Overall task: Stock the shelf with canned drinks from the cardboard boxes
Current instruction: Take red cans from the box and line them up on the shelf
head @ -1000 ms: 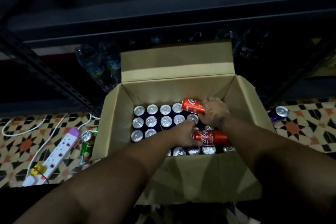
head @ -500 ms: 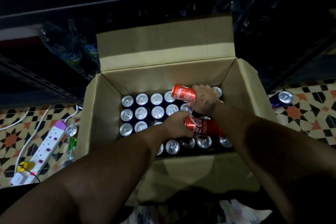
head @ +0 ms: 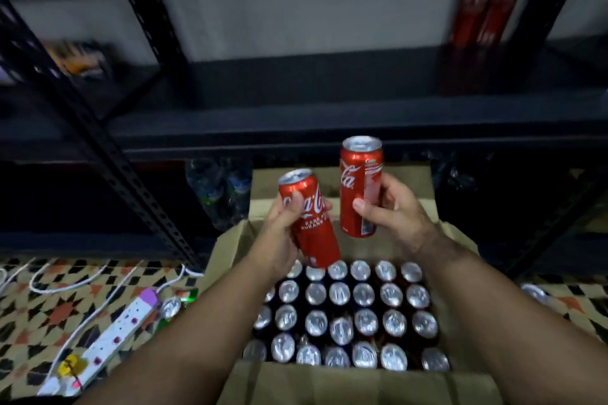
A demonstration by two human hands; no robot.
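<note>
An open cardboard box (head: pixel 296 385) sits on the floor below me, packed with several upright cans (head: pixel 342 319) whose silver tops show. My left hand (head: pixel 283 223) grips a red cola can (head: pixel 312 220), tilted, above the box's far edge. A second red cola can (head: pixel 360 187) stands nearly upright in my right hand (head: pixel 391 210), a little higher and to the right. Both cans are lifted clear of the box. Behind them runs the dark metal shelf (head: pixel 329 125); a red drinks pack (head: pixel 483 26) stands on it at the right.
A slanted black shelf upright (head: pixel 108 154) crosses the left side. A white power strip (head: pixel 108 339) with cables lies on the patterned floor, with a loose can (head: pixel 171 306) beside it. Another loose can (head: pixel 536 294) lies right of the box. Plastic bottles (head: pixel 217 187) sit under the shelf.
Both hands have lifted their red cans out of the box and turned them upright. My view has tilted up toward the shelf.
</note>
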